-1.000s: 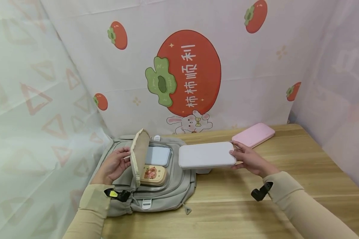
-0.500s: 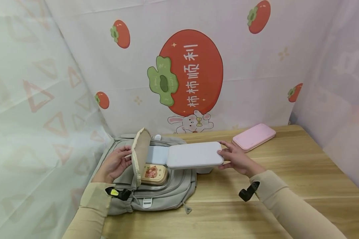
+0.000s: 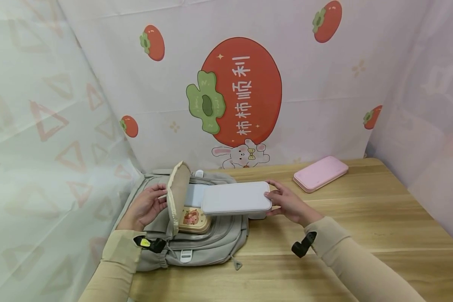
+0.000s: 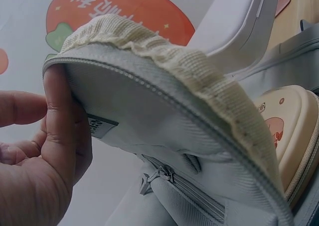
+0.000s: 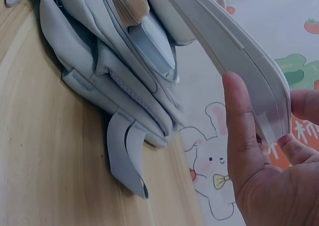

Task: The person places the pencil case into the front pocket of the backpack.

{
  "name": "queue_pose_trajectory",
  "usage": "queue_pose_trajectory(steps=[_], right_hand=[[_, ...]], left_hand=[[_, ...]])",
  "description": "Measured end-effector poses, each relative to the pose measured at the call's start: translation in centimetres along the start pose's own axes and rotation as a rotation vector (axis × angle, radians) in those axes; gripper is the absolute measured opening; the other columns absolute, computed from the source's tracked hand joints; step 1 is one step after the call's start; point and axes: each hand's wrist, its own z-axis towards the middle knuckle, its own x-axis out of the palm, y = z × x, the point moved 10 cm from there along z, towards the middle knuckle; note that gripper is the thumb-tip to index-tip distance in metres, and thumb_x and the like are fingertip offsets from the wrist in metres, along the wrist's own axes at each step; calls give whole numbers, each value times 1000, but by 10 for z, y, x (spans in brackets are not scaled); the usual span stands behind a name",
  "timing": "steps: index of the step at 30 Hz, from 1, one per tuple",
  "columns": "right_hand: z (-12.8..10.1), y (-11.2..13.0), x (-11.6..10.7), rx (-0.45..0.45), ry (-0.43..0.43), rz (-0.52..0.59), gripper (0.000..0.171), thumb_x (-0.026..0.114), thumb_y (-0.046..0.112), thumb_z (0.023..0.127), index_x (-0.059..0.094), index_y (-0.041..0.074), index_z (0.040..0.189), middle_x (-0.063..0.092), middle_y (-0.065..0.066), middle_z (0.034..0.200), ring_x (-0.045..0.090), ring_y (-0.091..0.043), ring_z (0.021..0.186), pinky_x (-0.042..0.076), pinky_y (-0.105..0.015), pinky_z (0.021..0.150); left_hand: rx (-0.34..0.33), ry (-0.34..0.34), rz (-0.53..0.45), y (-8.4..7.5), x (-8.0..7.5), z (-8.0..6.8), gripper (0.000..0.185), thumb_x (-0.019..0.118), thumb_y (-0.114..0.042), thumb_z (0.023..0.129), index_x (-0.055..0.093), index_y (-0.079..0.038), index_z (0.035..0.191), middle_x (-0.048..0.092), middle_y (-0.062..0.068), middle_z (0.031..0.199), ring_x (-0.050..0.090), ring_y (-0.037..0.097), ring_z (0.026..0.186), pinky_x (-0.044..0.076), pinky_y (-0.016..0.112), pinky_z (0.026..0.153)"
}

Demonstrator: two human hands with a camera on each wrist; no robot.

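My left hand (image 3: 145, 208) holds the flap (image 3: 177, 197) of a grey backpack (image 3: 226, 241) by its cream-trimmed edge, keeping it raised; one fingertip is hidden behind that edge in the left wrist view. Between the thumb and fingers of my right hand (image 3: 290, 204) is one end of a white, rounded pencil case (image 3: 235, 198). This case hangs over the opened front pocket. Inside the pocket lie a light blue case (image 3: 196, 195), partly covered by the white one, and a cream case (image 3: 193, 220) with a cartoon picture.
A pink case (image 3: 321, 173) lies at the back right of the wooden table (image 3: 324, 268). Behind stands a white cloth backdrop (image 3: 309, 117) with persimmon prints. A grey strap (image 5: 122, 156) trails from the backpack onto the table.
My right hand has moved left with the white pencil case, which now covers more of the light blue case and the cream case's corner. The left hand keeps the flap raised.
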Motion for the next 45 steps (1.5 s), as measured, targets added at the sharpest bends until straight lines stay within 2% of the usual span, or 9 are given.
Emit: queue_pose_trajectory(steps=[12, 21, 30, 37, 40, 45], right_hand=[[12, -7, 32, 21, 9, 8, 55, 52, 8, 107, 29, 7, 158, 52, -19, 115, 65, -22, 84, 62, -35, 66], [17, -21, 46, 39, -5, 33, 53, 52, 6, 107, 33, 6, 156, 52, -20, 115, 64, -22, 81, 61, -35, 64], [14, -22, 61, 53, 48, 39, 53, 44, 4, 110, 26, 4, 160, 51, -25, 125, 66, -24, 92, 62, -39, 74], [12, -23, 63, 67, 42, -42, 54, 54, 6, 107, 32, 3, 156, 60, -19, 114, 65, -21, 87, 60, -34, 72], [12, -26, 66, 69, 42, -28, 54, 56, 5, 106, 33, 2, 155, 61, -16, 109, 65, -20, 83, 60, -33, 71], [12, -28, 76, 67, 29, 4, 54, 58, 3, 104, 35, 1, 153, 61, -15, 105, 65, -19, 80, 60, -30, 66]], left_hand=[[-7, -18, 17, 0, 3, 0, 30, 37, 5, 108, 61, -8, 96, 64, 3, 92, 67, 11, 81, 56, 24, 70], [7, 4, -15, 0, 8, 0, 31, 36, 6, 108, 61, -8, 96, 64, 3, 91, 67, 11, 80, 56, 23, 70], [3, -14, -13, 0, 9, 1, 31, 37, 6, 108, 61, -8, 96, 65, 5, 93, 67, 12, 81, 56, 24, 70], [32, 1, -6, 0, 16, 5, 32, 36, 6, 108, 61, -8, 97, 63, 4, 93, 65, 12, 82, 55, 23, 70], [23, 14, -3, 4, 21, 9, 30, 36, 6, 108, 60, -8, 98, 62, 3, 94, 64, 11, 82, 54, 22, 70], [16, -5, 13, 7, 26, 13, 28, 37, 6, 108, 59, -8, 98, 60, 4, 95, 63, 10, 80, 53, 22, 68]])
